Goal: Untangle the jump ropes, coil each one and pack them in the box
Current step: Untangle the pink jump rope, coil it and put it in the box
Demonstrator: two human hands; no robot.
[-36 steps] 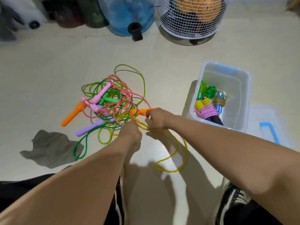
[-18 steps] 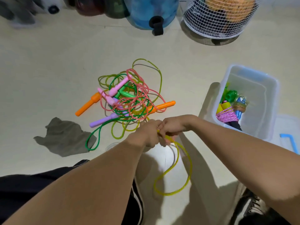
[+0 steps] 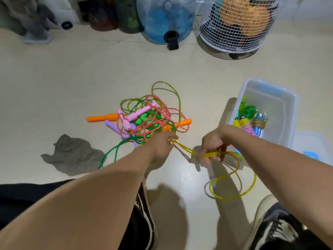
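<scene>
A tangle of jump ropes [image 3: 149,121] lies on the floor: pink, green and yellow cords with orange, pink, purple and green handles. My left hand [image 3: 163,146] pinches the yellow rope [image 3: 185,148] at the tangle's near edge. My right hand [image 3: 213,144] grips the same yellow rope farther right, and the stretch between my hands is taut. Loose yellow loops [image 3: 232,179] hang and lie below my right hand. The clear plastic box [image 3: 288,112] stands at the right and holds coiled ropes [image 3: 250,121].
A grey cloth [image 3: 72,154] lies left of the tangle. The box lid [image 3: 311,145] with a blue clip lies behind my right arm. A blue water jug [image 3: 165,18] and a wire basket [image 3: 237,26] stand at the back. My shoes [image 3: 275,226] are near the bottom edge.
My hands have moved apart: the right hand drew the yellow rope out to the right while the left stayed at the tangle. The loose yellow loops shifted right.
</scene>
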